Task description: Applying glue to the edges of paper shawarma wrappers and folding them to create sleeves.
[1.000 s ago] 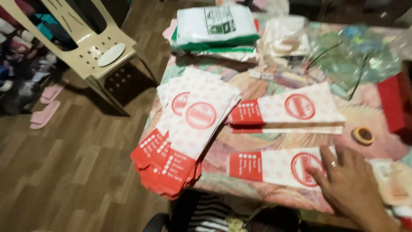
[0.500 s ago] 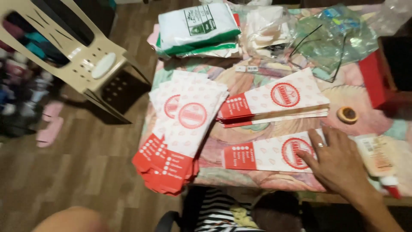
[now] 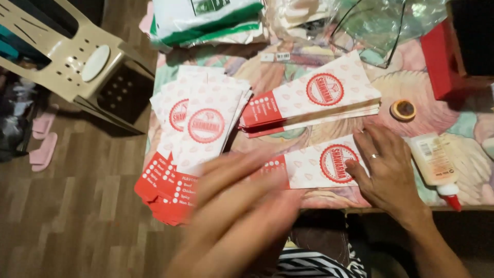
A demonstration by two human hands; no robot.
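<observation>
While viewed from above, found right hand [image 3: 387, 172] pressed flat, fingers spread, on the right end of a single red-and-white paper sleeve [image 3: 315, 166] lying at the near edge of the table [image 3: 453, 119]; wore a ring on one finger. Noted left hand [image 3: 237, 206] blurred in the foreground, fingers extended and open, gripping nothing, over the left end of that same sleeve; could not tell whether touching. Recorded a fanned pile of like sleeves [image 3: 193, 146] at the table's left edge, overhanging it, and a second stack [image 3: 314, 100] just beyond the single sleeve, lying crosswise. Logged a glue bottle with red tip [image 3: 435, 164] just beside the right hand, a small round tape roll [image 3: 403, 109] further back, a red box [image 3: 437, 59] at the far right, and green-and-white packets [image 3: 206, 20] at the far edge. Observed a beige plastic chair [image 3: 67, 56] and pink slippers [image 3: 43, 144] on the wooden floor to the left.
</observation>
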